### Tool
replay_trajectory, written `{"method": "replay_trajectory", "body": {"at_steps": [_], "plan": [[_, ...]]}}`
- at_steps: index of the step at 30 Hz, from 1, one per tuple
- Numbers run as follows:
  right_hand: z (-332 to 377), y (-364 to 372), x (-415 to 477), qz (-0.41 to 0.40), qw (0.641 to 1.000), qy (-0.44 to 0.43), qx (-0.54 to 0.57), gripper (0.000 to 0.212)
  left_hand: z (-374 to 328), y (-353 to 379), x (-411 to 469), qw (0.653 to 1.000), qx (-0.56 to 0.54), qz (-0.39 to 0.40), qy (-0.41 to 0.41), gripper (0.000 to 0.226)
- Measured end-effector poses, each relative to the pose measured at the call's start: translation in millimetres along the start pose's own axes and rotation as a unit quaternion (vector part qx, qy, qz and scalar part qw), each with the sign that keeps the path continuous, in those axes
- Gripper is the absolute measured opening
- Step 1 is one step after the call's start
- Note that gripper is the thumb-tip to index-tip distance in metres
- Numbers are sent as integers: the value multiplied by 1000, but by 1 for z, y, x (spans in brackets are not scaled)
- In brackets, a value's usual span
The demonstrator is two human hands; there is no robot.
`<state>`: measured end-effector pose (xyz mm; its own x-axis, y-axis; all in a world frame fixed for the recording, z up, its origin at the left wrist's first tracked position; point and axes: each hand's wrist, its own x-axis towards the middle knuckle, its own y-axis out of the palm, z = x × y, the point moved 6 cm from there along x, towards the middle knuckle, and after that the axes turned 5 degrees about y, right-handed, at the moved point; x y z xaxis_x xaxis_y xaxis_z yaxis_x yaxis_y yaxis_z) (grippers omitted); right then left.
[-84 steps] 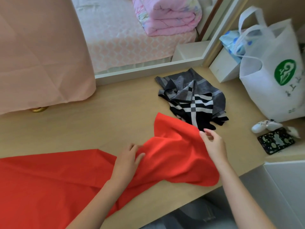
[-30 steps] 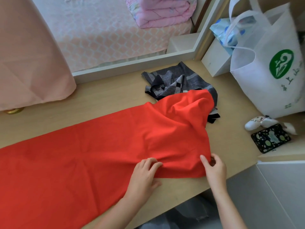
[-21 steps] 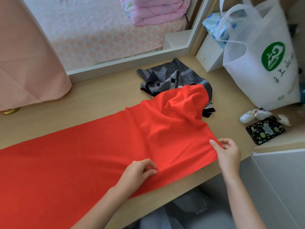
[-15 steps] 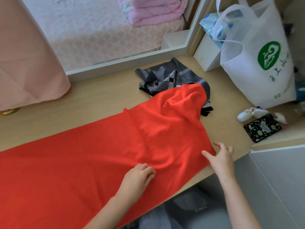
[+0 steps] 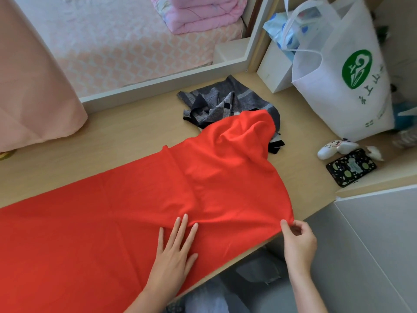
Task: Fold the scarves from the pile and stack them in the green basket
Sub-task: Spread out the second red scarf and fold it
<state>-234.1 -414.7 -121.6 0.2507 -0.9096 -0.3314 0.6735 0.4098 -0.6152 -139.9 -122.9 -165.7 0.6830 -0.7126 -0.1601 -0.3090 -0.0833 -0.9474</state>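
Left hand: the left hand [image 5: 174,249] lies flat on the red scarf [image 5: 158,199], fingers straight and slightly spread, palm down, holding nothing.
Right hand: the right hand [image 5: 297,242] is at the desk's near edge, fingers curled, pinching the scarf's near right corner between thumb and fingertips.
Red scarf: spread in a long band across the desk [image 5: 112,136], running from the lower left up to the right. Its near edge hangs a little over the front of the desk, and its far end is humped up over the pile behind it.
Grey panel: a pale grey surface [image 5: 372,245] sits low on the right, beside the right forearm.
Phone: a dark patterned phone [image 5: 350,167] lies on the desk to the right, apart from the scarf.
White figure: a small white toy [image 5: 336,149] lies just behind the phone.
Scarf pile: a crumpled grey checked scarf [image 5: 225,102] lies past the red one, partly covered by its raised end.
White bag: a white bag with a green logo [image 5: 338,75] stands at the far right, with a white box [image 5: 273,71] next to it.
Curtain: a pink curtain [image 5: 29,75] hangs down to the desk at the far left.
Bed: beyond the desk, a folded pink quilt [image 5: 198,12] lies on a bed.
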Motion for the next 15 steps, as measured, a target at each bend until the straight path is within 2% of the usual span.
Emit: {"method": "replay_trajectory", "body": {"at_steps": [3,6,9,11,13,15], "plan": [[-13,-8,-8,4,999,-16,-45,14,5,-4,1,1000,-2,-9,-26,68],[-11,-11,11,-14,999,-27,-14,31,6,-9,11,999,3,-8,-31,64],[14,6,40,47,998,-40,19,49,1,-12,32,1000,2,6,-23,63],[33,27,54,91,995,-35,30,56,-9,-22,51,999,-44,-19,-20,61],[51,44,60,103,994,-36,32,51,-21,-39,73,989,-133,-63,-27,59],[66,53,55,93,993,-55,43,28,-29,-60,92,964,-234,-113,-54,55]]}}
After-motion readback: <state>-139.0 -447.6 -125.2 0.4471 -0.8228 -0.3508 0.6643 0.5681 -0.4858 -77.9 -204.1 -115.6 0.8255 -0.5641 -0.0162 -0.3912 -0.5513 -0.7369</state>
